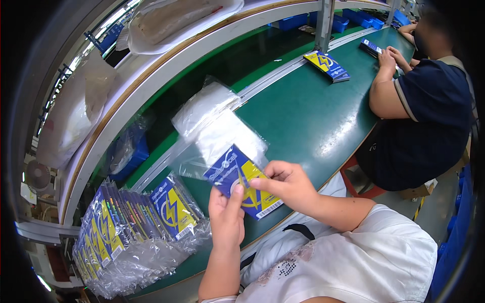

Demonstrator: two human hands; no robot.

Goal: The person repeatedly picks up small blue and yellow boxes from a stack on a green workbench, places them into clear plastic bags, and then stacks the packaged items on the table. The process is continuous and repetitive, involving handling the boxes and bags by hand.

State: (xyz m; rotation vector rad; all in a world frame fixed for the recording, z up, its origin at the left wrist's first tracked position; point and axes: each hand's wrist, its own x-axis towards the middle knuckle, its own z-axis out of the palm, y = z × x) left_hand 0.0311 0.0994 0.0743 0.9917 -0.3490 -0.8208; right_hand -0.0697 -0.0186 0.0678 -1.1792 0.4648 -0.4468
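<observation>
My left hand [227, 214] pinches the lower left side of a flat blue and yellow box [225, 167], its thumb lying on the front face. At the same box's right side, my right hand [290, 184] is closed with thumb and fingertips on the yellow part. Clear plastic film [189, 161] spreads out beside the box's left edge; whether it wraps the box I cannot tell. Just beyond the box lies a pile of clear plastic bags [227, 134] on the green table [298, 126].
Rows of bagged blue and yellow boxes [174, 207] stand at the lower left. A blue bin [134, 156] sits behind them. Farther right lies a stack of similar boxes [326, 65], near a metal post [324, 25]. A co-worker [429, 96] handles another box at the right.
</observation>
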